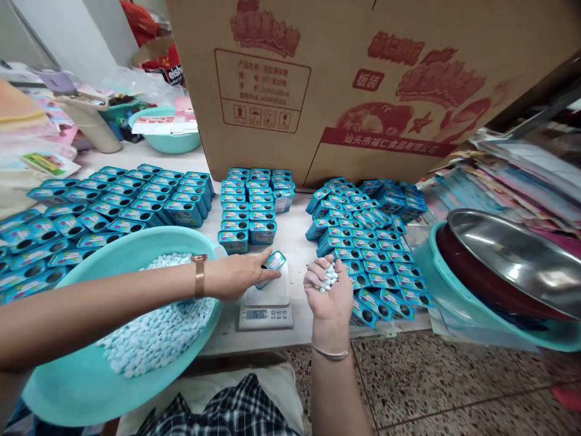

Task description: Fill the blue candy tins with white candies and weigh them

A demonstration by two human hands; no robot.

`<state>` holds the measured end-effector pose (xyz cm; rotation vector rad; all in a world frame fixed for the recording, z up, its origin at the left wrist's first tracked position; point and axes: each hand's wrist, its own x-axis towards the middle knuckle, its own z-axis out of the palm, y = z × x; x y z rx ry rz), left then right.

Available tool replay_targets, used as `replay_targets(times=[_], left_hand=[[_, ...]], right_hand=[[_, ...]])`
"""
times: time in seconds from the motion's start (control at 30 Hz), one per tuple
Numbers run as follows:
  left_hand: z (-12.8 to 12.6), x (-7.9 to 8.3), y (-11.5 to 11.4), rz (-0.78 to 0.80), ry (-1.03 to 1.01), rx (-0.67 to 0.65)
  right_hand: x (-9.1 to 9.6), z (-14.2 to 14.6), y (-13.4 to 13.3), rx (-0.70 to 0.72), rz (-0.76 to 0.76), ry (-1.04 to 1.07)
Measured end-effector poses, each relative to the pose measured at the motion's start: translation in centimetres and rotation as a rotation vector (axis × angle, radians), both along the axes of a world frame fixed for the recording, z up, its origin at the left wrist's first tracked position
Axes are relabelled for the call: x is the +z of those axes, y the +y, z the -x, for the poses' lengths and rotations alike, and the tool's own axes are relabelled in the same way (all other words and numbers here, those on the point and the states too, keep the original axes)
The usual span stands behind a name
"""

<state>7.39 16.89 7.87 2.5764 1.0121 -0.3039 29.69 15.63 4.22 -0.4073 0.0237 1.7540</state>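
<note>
My left hand reaches across a teal basin and grips a small blue tin that rests tilted on a small digital scale. My right hand is held palm up just right of the scale, cupped around a heap of small white tablets. The basin holds many more of the same white tablets. Rows of blue tins lie on the table to the left, in the middle and to the right.
A large printed cardboard box stands behind the tins. At the right a steel bowl sits in a teal basin, with stacked printed sheets behind. Another teal bowl and clutter lie at the back left.
</note>
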Motion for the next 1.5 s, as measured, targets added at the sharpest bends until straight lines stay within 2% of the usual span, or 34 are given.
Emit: replay_targets(times=[0.2,0.3,0.37,0.43,0.5,0.57,0.63,0.73,0.87,0.97,1.07,1.13,1.2,1.27,1.33,1.4,1.5], left_hand=[[-0.3,0.4,-1.3,0.064,-0.151,0.198],[0.3,0.6,-1.0,-0.129,-0.084,0.268],[0.3,0.6,0.2,-0.323,-0.045,0.187],[0.1,0.5,1.8,-0.421,-0.041,-0.007],[-0.2,0.2,3.3,-0.409,-0.048,-0.163],[-0.5,-0.2,4.3,-0.322,-0.060,-0.184],[-0.5,-0.6,4.5,-0.189,-0.086,-0.079],[-0.3,-1.5,3.9,-0.002,-0.183,0.167],[-0.4,-2.5,2.7,0.069,-0.326,0.469],[-1.0,-1.9,2.1,0.107,-0.381,0.553],[-2.2,0.5,1.5,-0.030,-0.417,0.479],[-3.3,2.4,1.1,-0.217,-0.407,0.358],[-4.5,3.7,0.7,-0.351,-0.342,0.230],[-5.6,4.0,0.6,-0.377,-0.240,0.129],[-6.4,3.8,0.7,-0.348,-0.159,0.086],[-6.9,3.8,0.8,-0.336,-0.126,0.091],[-7.2,4.6,0.9,-0.386,-0.121,0.103]], right_hand=[[-0.8,-0.7,0.0,-0.087,0.107,-0.031],[-1.5,-0.5,-0.2,-0.154,0.207,-0.068],[-1.9,-0.2,-0.3,-0.147,0.243,-0.065],[-2.4,0.2,-0.5,-0.117,0.235,-0.061],[-2.7,0.4,-0.8,-0.096,0.218,-0.060],[-2.9,0.4,-1.1,-0.096,0.222,-0.053],[-3.1,0.5,-1.4,-0.106,0.247,-0.042],[-3.7,0.7,-1.7,-0.131,0.284,-0.001],[-4.6,1.4,-1.7,-0.128,0.304,0.075],[-4.9,1.9,-1.6,-0.117,0.318,0.097],[-4.5,2.1,-1.5,-0.084,0.302,0.110],[-4.0,2.1,-1.4,-0.080,0.298,0.114],[-3.6,2.2,-1.2,-0.102,0.285,0.126],[-3.4,2.5,-0.8,-0.125,0.260,0.148],[-3.5,2.8,-0.4,-0.130,0.249,0.163],[-3.6,3.0,-0.1,-0.131,0.267,0.155],[-3.7,2.9,0.0,-0.136,0.287,0.126]])
